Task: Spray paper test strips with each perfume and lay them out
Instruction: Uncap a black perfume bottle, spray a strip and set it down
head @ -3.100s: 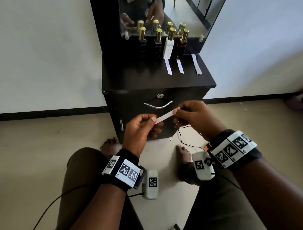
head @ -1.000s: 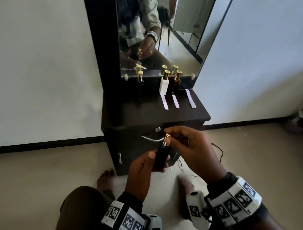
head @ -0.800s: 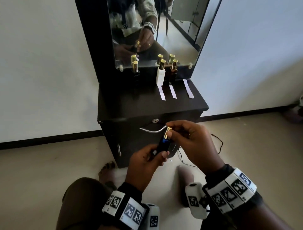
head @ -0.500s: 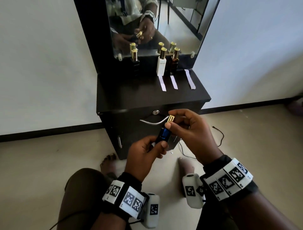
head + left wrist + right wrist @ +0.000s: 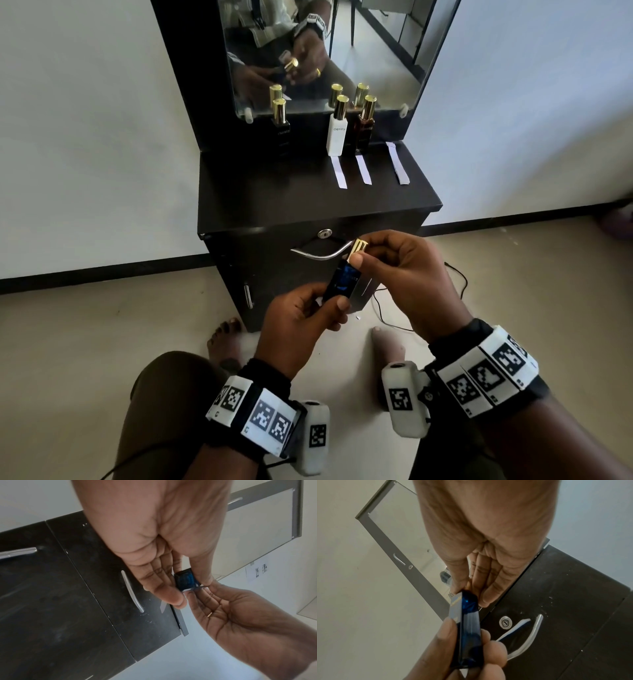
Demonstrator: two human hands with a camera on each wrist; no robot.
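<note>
My left hand (image 5: pixel 325 305) grips the lower end of a dark blue perfume bottle (image 5: pixel 342 282), tilted up to the right in front of the cabinet. A white paper strip (image 5: pixel 513 630) sticks out from behind the same fingers. My right hand (image 5: pixel 363 253) pinches the bottle's gold cap (image 5: pixel 358 247), which sits on the bottle. In the left wrist view the left hand (image 5: pixel 187 586) shows the bottle (image 5: pixel 186 580) base between thumb and fingers. In the right wrist view the right hand (image 5: pixel 471 589) covers the cap above the bottle (image 5: pixel 469 628).
On the black cabinet top (image 5: pixel 274 195) stand a black bottle (image 5: pixel 281 126), a white bottle (image 5: pixel 337 132) and a brown bottle (image 5: pixel 364 128) before a mirror (image 5: pixel 308 51). Three paper strips (image 5: pixel 363 169) lie in front of the right-hand bottles. A curved drawer handle (image 5: pixel 318 255) is just behind my hands.
Three seconds ago both hands held only the strip. Since then one bottle has left the row and my left hand holds it. Over the last second the grips stayed the same.
</note>
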